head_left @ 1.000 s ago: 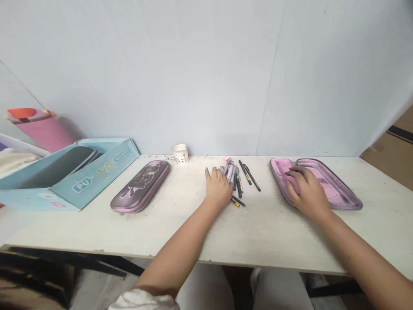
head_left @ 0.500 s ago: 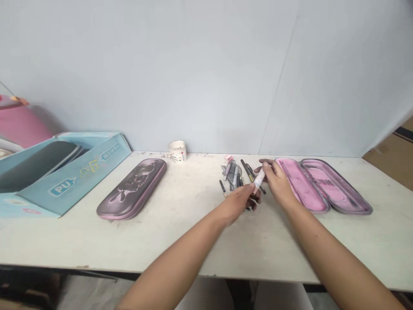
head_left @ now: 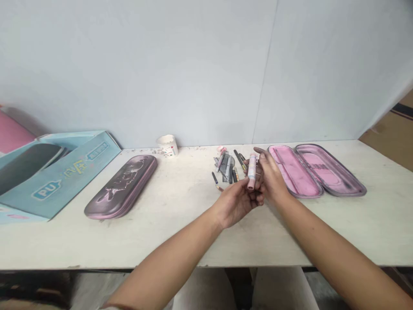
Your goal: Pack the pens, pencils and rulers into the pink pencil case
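1. Lying at far left: a pale blue cardboard box, then a closed pink-and-black pencil case, on a white tabletop.
2. Spreading mid-table: a loose heap of pens.
3. Curling together under a pale pink tube: the left hand, contact hidden.
4. Pinching that tube upright, above the table, just before the heap: the right hand, thumb and fingers.
5. Lying open at right: a pink-lined pencil case.
6. Handling one item seemingly the step in hand; next move calling for a steady release from the fingers.

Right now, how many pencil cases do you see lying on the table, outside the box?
2. A closed case lies left of the pens; an open pink case lies right of them. A dark shape inside the blue box may be another.
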### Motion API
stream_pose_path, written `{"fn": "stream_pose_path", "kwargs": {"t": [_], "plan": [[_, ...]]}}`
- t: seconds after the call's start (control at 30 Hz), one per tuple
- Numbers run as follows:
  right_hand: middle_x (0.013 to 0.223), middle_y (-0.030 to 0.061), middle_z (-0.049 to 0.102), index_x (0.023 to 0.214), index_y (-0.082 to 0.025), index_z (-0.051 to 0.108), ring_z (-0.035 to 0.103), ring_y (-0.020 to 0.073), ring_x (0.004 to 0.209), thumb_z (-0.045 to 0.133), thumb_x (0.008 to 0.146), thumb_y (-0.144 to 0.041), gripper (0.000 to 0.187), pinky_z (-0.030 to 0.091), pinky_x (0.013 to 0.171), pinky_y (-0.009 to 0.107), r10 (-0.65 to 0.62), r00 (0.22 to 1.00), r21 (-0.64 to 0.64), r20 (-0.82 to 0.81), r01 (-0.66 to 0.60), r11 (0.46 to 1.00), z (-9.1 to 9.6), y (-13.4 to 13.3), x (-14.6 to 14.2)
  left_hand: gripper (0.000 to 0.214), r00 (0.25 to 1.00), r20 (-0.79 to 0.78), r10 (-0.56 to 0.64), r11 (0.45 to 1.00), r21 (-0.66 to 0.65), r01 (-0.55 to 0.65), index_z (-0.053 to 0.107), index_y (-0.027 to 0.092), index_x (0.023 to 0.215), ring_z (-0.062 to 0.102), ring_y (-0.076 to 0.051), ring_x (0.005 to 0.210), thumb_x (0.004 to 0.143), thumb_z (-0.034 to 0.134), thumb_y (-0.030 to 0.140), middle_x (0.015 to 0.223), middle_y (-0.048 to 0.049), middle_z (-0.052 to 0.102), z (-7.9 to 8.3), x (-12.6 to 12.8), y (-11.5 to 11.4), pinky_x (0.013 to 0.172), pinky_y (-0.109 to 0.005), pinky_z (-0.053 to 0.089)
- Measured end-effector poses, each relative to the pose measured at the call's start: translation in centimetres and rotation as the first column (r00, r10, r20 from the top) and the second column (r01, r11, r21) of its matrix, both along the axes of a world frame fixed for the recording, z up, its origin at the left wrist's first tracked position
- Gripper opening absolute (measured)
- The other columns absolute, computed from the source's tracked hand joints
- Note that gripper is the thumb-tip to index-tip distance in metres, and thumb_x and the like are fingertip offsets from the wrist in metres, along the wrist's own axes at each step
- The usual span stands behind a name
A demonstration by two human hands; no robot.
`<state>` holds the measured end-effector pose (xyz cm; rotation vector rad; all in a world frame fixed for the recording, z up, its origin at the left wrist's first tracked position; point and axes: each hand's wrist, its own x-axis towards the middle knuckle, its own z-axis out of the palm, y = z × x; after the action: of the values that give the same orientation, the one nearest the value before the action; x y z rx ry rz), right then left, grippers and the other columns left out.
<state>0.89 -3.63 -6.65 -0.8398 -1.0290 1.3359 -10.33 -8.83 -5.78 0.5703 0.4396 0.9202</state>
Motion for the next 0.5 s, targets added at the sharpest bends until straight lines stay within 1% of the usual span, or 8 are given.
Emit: {"fn": "stream_pose_path", "kwargs": {"t": [0.03, 0.1, 0.17, 0.23, 0.37, 0.43, 0.5], "plan": [[0.084, 0.0005, 0.066, 0.107, -0.027, 0.050, 0.062, 0.0136, 0.066, 0.052, 0.076, -0.054, 0.041, 0.047, 0.051, 0.023, -0.007, 1.000, 0.012, 0.007, 0.007, 1.000, 0.00, 0.09, 0.14, 0.024, 1.000, 0.004, 0.000, 1.000, 0.000, 0.000, 0.051, 0.013, 0.065, 0.050, -0.009, 0.063, 0.081, 0.054, 0.030, 0.075, -0.0047, 0.054, -0.14, 0.14, -0.14, 0.063, -0.023, 0.041], [0.075, 0.0000, 0.065, 0.100, -0.024, 0.054, 0.061, 0.0136, 0.064, 0.056, 0.075, -0.051, 0.037, 0.046, 0.051, 0.023, 0.005, 0.999, 0.002, 0.036, -0.006, 1.000, -0.06, 0.14, 0.26, 0.023, 1.000, 0.007, 0.010, 1.000, 0.009, -0.010, 0.053, 0.012, 0.065, 0.052, -0.010, 0.066, 0.080, 0.056, 0.029, 0.074, -0.0050, 0.055, -0.39, 0.36, -0.39, 0.064, -0.023, 0.041], [0.066, -0.0010, 0.063, 0.093, -0.022, 0.056, 0.059, 0.0129, 0.057, 0.058, 0.073, -0.048, 0.033, 0.044, 0.047, 0.022, 0.031, 0.996, -0.033, 0.082, -0.029, 0.999, -0.10, 0.03, 0.12, 0.022, 1.000, 0.008, 0.028, 0.999, 0.017, -0.028, 0.056, 0.011, 0.066, 0.054, -0.011, 0.069, 0.080, 0.057, 0.028, 0.073, -0.0052, 0.056, -0.56, 0.43, -0.56, 0.065, -0.023, 0.041], [0.061, -0.0016, 0.061, 0.090, -0.020, 0.057, 0.056, 0.0116, 0.050, 0.058, 0.073, -0.047, 0.032, 0.041, 0.042, 0.021, 0.052, 0.990, -0.064, 0.129, -0.044, 0.997, -0.07, -0.18, -0.13, 0.023, 0.999, 0.014, 0.035, 0.999, 0.016, -0.036, 0.056, 0.011, 0.065, 0.055, -0.012, 0.070, 0.080, 0.056, 0.029, 0.073, -0.0055, 0.058, -0.63, 0.35, -0.60, 0.066, -0.024, 0.042], [0.062, -0.0014, 0.062, 0.091, -0.019, 0.058, 0.052, 0.0093, 0.044, 0.058, 0.073, -0.047, 0.033, 0.040, 0.040, 0.021, 0.041, 0.985, -0.069, 0.167, -0.029, 0.997, 0.10, -0.54, -0.29, 0.032, 1.000, -0.002, 0.014, 1.000, 0.017, -0.014, 0.057, 0.011, 0.063, 0.057, -0.014, 0.067, 0.084, 0.050, 0.035, 0.071, -0.0073, 0.060, -0.62, 0.08, -0.37, 0.066, -0.026, 0.043], [0.068, -0.0010, 0.064, 0.096, -0.020, 0.056, 0.050, 0.0079, 0.043, 0.058, 0.074, -0.047, 0.035, 0.038, 0.037, 0.019, 0.028, 0.988, -0.038, 0.155, -0.023, 0.999, 0.15, -0.63, -0.06, 0.035, 0.999, -0.032, 0.002, 1.000, 0.032, -0.001, 0.060, 0.010, 0.067, 0.058, -0.015, 0.065, 0.086, 0.046, 0.037, 0.072, -0.0084, 0.061, -0.69, 0.03, -0.15, 0.066, -0.027, 0.044], [0.076, -0.0001, 0.066, 0.102, -0.022, 0.053, 0.044, 0.0051, 0.038, 0.057, 0.075, -0.047, 0.036, 0.032, 0.033, 0.017, 0.041, 0.989, 0.007, 0.140, -0.042, 0.999, 0.16, -0.76, 0.23, 0.036, 0.998, -0.056, 0.021, 0.998, 0.058, -0.017, 0.062, 0.009, 0.074, 0.058, -0.015, 0.064, 0.087, 0.043, 0.037, 0.072, -0.0090, 0.062, -0.85, 0.03, 0.11, 0.065, -0.028, 0.045]]}}
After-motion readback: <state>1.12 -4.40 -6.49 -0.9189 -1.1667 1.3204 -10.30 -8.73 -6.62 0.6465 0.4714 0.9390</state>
